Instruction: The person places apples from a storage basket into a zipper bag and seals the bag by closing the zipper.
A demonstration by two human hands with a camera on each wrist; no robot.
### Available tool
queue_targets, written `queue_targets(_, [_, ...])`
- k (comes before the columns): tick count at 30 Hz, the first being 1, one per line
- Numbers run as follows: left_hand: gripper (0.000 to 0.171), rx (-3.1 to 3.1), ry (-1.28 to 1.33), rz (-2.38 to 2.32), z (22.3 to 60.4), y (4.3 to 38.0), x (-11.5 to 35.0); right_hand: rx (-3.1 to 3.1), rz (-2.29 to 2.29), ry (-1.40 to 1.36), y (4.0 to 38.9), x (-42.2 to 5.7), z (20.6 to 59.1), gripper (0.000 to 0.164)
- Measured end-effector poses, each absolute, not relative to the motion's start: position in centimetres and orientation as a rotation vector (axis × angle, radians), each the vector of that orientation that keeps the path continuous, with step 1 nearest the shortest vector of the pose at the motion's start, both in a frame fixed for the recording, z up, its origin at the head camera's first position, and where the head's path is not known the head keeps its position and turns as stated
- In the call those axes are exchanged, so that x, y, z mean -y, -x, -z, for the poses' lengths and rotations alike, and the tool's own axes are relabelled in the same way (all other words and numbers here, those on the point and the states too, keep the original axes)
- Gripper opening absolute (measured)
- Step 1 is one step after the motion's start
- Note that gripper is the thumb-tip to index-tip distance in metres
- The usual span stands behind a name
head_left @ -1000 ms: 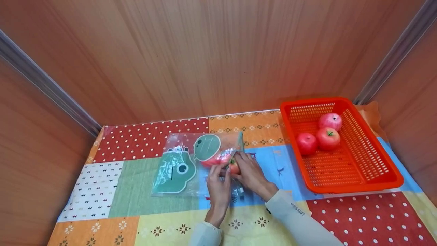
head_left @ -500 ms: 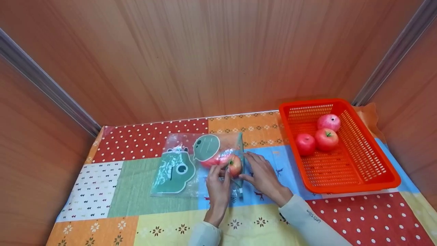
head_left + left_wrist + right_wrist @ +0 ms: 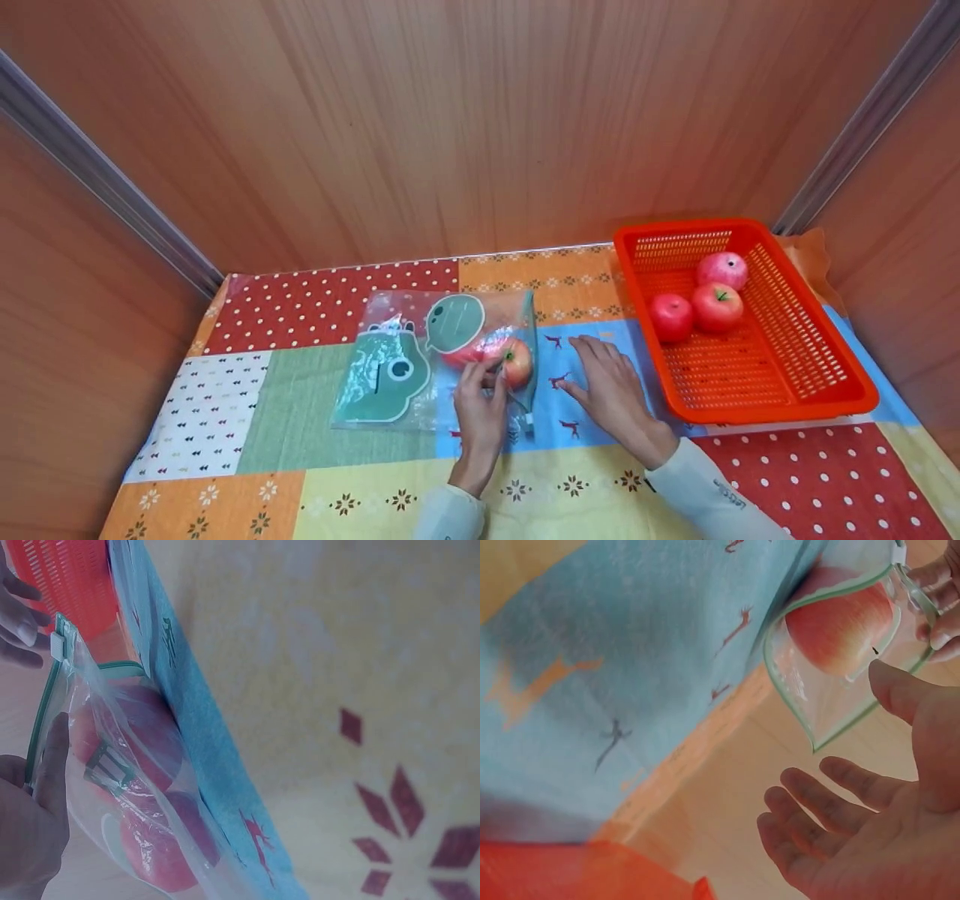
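Note:
A clear zip bag (image 3: 386, 386) with green cartoon prints lies flat, its green-edged mouth facing right. My left hand (image 3: 481, 416) pinches the upper layer of the bag near the mouth, holding it raised. An apple (image 3: 517, 367) sits just inside the opening, and more red fruit shows through the plastic to its left. In the right wrist view the mouth gapes around the apple (image 3: 840, 630). My right hand (image 3: 619, 390) is off to the right of the bag, fingers spread and holding nothing. A white slider (image 3: 58, 646) sits at one end of the zip.
An orange-red plastic basket (image 3: 780, 412) stands at the right with a red apple (image 3: 671, 317), a lighter apple (image 3: 718, 306) and a pink apple (image 3: 722, 270) inside. A patchwork cloth (image 3: 300, 412) covers the table, and wood-grain panels (image 3: 480, 135) enclose the back and sides.
My right hand has let go of the apple at the bag's mouth and moved right, towards the basket. The apple stays inside the opening; my left hand keeps its place on the bag.

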State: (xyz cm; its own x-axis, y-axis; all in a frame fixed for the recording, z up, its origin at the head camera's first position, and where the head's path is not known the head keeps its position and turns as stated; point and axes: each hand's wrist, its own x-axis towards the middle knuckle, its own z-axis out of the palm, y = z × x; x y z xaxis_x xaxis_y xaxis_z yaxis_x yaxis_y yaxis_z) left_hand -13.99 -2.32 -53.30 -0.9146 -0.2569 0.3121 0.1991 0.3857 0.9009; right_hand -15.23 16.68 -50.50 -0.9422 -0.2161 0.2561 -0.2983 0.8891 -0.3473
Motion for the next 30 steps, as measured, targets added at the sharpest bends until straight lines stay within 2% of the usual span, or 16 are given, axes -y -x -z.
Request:
queue_targets(8, [0.023, 2.274, -0.071, 1.531, 53.5, 14.0, 2.3, 2.806, -0.439, -0.423, 14.4, -18.2, 49.4, 0.07])
queue_targets(30, [0.024, 2.278, -0.075, 1.572, 53.7, 14.0, 2.2, 2.749, -0.505, -0.362, 13.9, -23.1, 44.8, 0.068])
